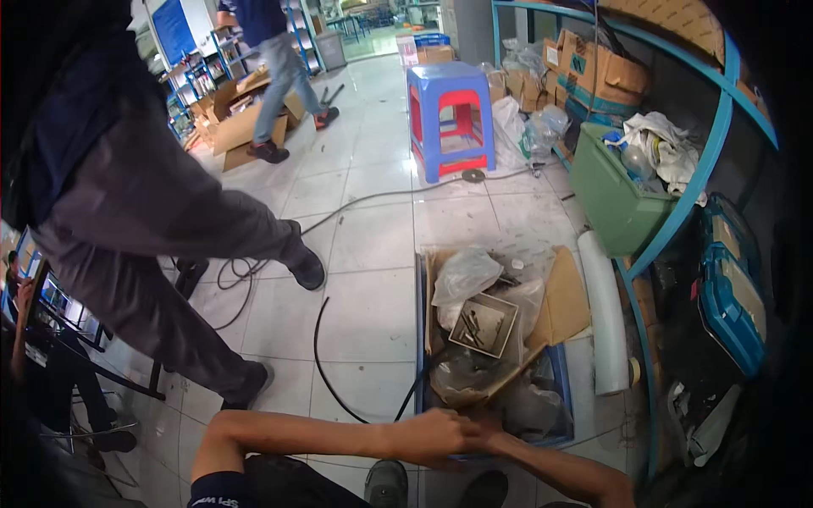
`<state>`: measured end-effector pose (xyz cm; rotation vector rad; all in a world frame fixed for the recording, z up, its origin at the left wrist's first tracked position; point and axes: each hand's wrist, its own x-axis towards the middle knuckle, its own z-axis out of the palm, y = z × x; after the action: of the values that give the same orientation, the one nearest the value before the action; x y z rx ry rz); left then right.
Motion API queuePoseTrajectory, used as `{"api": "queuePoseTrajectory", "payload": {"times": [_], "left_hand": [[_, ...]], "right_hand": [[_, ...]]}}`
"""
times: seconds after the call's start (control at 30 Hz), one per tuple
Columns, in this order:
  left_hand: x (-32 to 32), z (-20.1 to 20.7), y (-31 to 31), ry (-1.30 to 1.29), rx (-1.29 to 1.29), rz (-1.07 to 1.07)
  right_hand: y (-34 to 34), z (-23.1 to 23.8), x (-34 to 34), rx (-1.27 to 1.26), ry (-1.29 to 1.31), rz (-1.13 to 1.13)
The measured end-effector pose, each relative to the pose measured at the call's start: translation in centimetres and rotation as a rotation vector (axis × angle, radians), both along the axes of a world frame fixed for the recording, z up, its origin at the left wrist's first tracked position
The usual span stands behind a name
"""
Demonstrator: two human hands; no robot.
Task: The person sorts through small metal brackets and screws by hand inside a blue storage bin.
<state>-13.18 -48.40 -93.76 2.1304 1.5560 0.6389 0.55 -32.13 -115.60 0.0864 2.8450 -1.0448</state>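
My left hand [439, 433] is closed, its back toward me, over the near edge of a blue crate [559, 372]. My right hand [484, 430] meets it there, with its fingers mostly hidden. I cannot make out what, if anything, is between the hands. Just beyond them the crate holds an open cardboard box [566, 296] with clear plastic bags [466, 278]. A small square tray [511, 328] with several dark metal pieces rests among the bags. A black hose [320, 356] curves over the floor and passes behind my left forearm.
A person in grey trousers [144, 203] stands at the left; another person [284, 76] is farther back by cardboard boxes [237, 131]. A blue and red stool [449, 80] stands ahead. At the right are a green bin [605, 186], a white roll [603, 322] and a blue-framed rack [716, 144]. A cable [356, 201] crosses the floor.
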Motion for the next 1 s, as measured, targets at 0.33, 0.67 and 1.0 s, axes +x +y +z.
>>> {"api": "queuePoseTrajectory", "payload": {"times": [0.33,0.67,1.0], "left_hand": [[-0.9,-6.8,-1.4,-0.005,-0.456,0.127],[-0.5,-9.1,-2.4,0.442,-0.392,0.008],[4.8,-3.0,13.0,-0.166,0.200,0.177]], "right_hand": [[1.7,13.5,0.4,0.056,-0.343,-0.054],[11.3,18.5,5.0,0.422,0.250,-0.589],[10.2,18.4,9.9,-0.088,0.138,-0.908]]}}
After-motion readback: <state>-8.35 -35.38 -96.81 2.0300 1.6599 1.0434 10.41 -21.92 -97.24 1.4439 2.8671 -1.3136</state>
